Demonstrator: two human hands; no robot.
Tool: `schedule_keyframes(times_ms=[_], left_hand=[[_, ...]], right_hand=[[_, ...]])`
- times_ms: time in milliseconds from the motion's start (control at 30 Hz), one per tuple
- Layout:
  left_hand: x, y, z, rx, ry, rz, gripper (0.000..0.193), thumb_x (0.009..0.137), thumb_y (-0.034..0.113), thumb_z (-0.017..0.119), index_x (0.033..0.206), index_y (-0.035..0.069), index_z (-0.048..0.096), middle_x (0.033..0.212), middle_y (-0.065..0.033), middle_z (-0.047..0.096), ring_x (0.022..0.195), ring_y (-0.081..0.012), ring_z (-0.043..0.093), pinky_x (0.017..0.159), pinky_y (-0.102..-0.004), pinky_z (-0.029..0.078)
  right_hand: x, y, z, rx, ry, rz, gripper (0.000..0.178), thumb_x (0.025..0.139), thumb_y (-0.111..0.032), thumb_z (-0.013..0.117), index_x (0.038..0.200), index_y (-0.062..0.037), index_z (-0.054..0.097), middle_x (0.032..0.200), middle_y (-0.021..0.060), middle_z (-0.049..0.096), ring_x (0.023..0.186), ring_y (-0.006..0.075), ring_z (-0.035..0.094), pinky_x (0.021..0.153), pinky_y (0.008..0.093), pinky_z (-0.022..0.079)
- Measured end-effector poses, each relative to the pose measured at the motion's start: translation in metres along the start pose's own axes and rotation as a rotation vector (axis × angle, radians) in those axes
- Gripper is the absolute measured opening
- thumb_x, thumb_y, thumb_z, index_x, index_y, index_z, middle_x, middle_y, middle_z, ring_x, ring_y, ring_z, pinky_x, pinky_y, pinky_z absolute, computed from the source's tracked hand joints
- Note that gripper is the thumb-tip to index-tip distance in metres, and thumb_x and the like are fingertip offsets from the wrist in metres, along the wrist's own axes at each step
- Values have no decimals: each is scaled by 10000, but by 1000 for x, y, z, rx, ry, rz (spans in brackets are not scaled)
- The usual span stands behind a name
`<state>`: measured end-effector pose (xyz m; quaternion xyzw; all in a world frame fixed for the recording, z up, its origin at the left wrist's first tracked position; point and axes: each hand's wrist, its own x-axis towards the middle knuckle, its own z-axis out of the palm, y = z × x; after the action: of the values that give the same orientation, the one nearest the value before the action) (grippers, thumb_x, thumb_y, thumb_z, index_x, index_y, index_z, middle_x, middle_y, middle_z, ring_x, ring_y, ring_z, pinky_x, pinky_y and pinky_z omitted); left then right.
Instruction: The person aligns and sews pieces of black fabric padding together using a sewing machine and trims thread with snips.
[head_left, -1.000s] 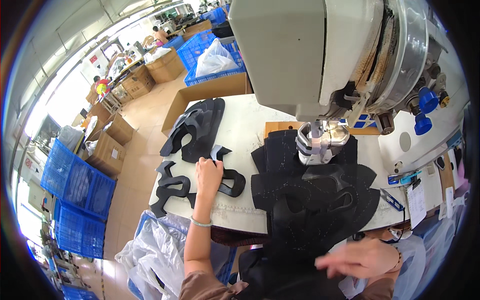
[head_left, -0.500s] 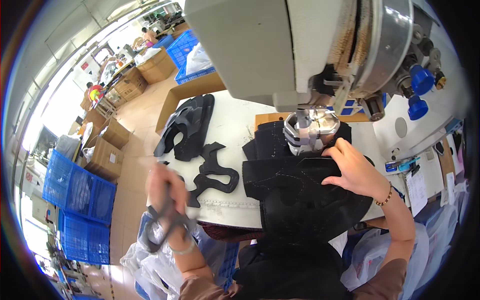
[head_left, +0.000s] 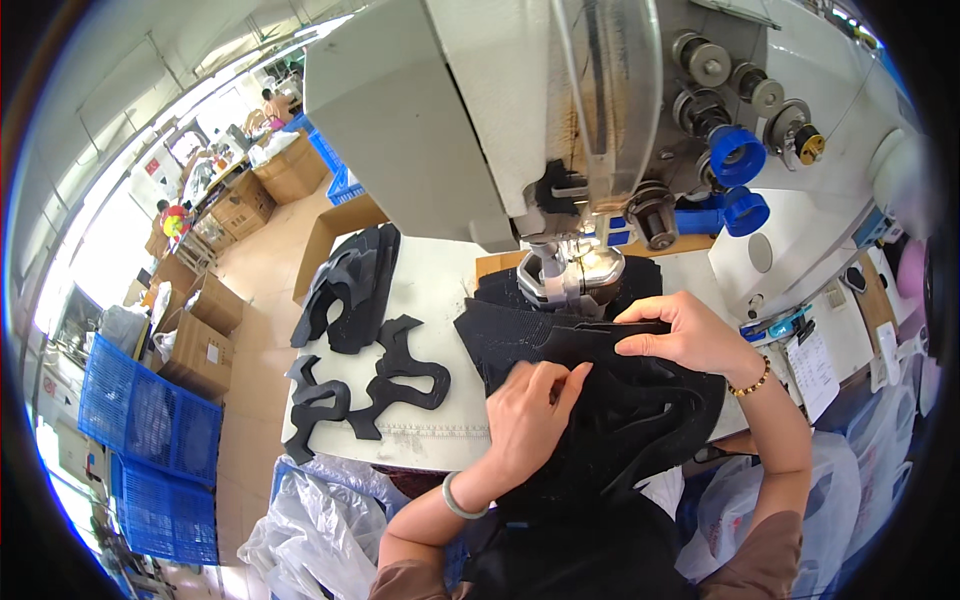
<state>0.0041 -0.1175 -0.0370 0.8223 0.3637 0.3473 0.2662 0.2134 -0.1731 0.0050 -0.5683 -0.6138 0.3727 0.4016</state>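
A large black fabric piece (head_left: pixel 600 380) with pale stitch lines drapes over the front of the white table, partly folded. My right hand (head_left: pixel 680 335) pinches its upper edge between thumb and fingers. Lower and to the left, my left hand (head_left: pixel 530 415) lies closed against the same fabric, fingers curled and thumb sticking out. Its fingertips are hidden. Just behind the fabric is the lit metal needle head (head_left: pixel 575 278) of a sewing machine (head_left: pixel 420 110). More black fabric (head_left: pixel 640 278) lies around it.
Left on the table lie two black cut-out pieces (head_left: pixel 410 380) (head_left: pixel 318 400) and a stack of black parts (head_left: pixel 355 285). A cardboard box (head_left: pixel 325 235) stands beyond. Blue crates (head_left: pixel 150 400) and plastic bags (head_left: pixel 310 530) sit to the left. Papers (head_left: pixel 812 370) lie at right.
My left hand has moved right, from beside the table onto the black fabric. The blurred dark looped thing it held is no longer seen in it. The fabric's upper edge is now folded.
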Motion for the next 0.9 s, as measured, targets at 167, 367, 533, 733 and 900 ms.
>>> schedule_keyframes(times_ms=[167, 367, 533, 733, 900], left_hand=[[43, 26, -44, 350, 240, 684, 462, 727, 191, 757, 1116, 68, 540, 964, -67, 585, 853, -252, 562, 822, -335, 411], [68, 36, -64, -325, -396, 125, 467, 773, 125, 713, 1197, 71, 526, 908, -97, 641, 874, -199, 625, 792, -315, 464], [72, 11, -53, -406, -287, -10, 262, 795, 114, 705, 1019, 22, 605, 962, -54, 661, 891, -132, 622, 818, -246, 456], [72, 16, -45, -522, -321, -70, 241, 812, 107, 700, 1009, 13, 598, 939, -58, 655, 866, -85, 583, 774, -214, 447], [69, 15, -43, -497, -285, -45, 228, 817, 94, 692, 999, 3, 592, 922, -53, 653, 836, -70, 570, 757, -201, 440]], right_hand=[[-9, -30, -10, -88, 24, -184, 239, 776, -152, 730, 964, -18, 667, 789, 46, 645, 702, 107, 574, 627, 253, 430], [-20, -46, -13, -666, 451, -554, 319, 740, -128, 724, 1040, -68, 634, 876, 74, 629, 814, 262, 574, 683, 320, 433], [-60, -43, 15, -500, 723, -286, 192, 738, -57, 721, 877, -31, 591, 823, 79, 574, 735, 192, 565, 646, 294, 445], [-67, 16, 72, 357, 265, 307, 153, 909, -157, 585, 868, -11, 569, 843, 50, 576, 716, 117, 608, 632, 237, 485], [-54, 21, 95, 953, 384, 76, 156, 956, -114, 481, 1032, 18, 448, 895, 110, 580, 762, 240, 659, 716, 309, 543]])
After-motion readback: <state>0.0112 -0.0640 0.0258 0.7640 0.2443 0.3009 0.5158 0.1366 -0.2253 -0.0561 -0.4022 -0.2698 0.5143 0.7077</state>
